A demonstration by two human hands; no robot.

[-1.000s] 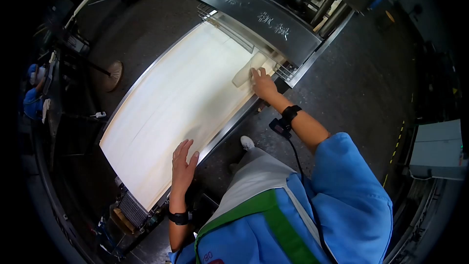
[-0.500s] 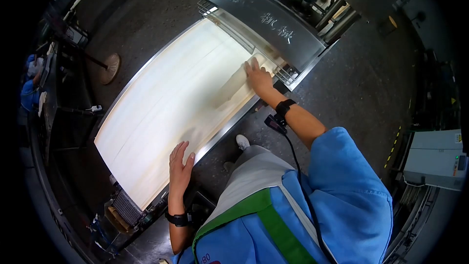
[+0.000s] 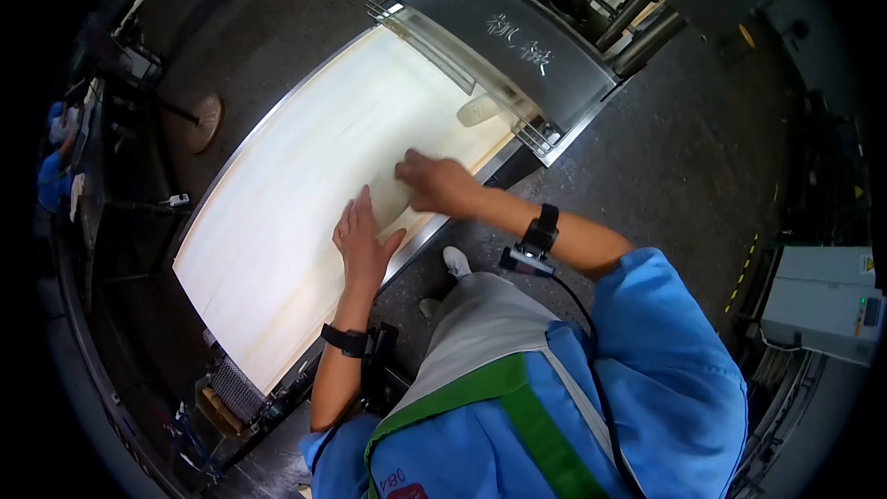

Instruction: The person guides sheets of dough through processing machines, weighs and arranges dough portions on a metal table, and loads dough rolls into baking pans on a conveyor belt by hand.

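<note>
A pale, dough-like piece [image 3: 394, 206] lies on the white belt [image 3: 277, 194] between my two hands, its outline blurred. My right hand [image 3: 439, 185], smeared by motion, has its fingers curled at the upper end of this piece. Across from it my left hand [image 3: 363, 240] rests at the piece's lower side, fingers stretched out and thumb apart. Another pale, rounded piece [image 3: 479, 111] sits farther up the belt, close to the wire guard, with neither hand on it.
A metal machine cover [image 3: 490, 28] with raised characters spans the belt's far end, a wire guard [image 3: 531, 137] below it. A metal edge [image 3: 416, 249] runs along my side. A grey cabinet [image 3: 818, 300] stands right; a person in blue [image 3: 55, 180] is far left.
My right hand has come down the belt toward me, away from the guard, its fingers now curled. My left hand has moved up and inward. One pale piece now shows alone near the guard.
</note>
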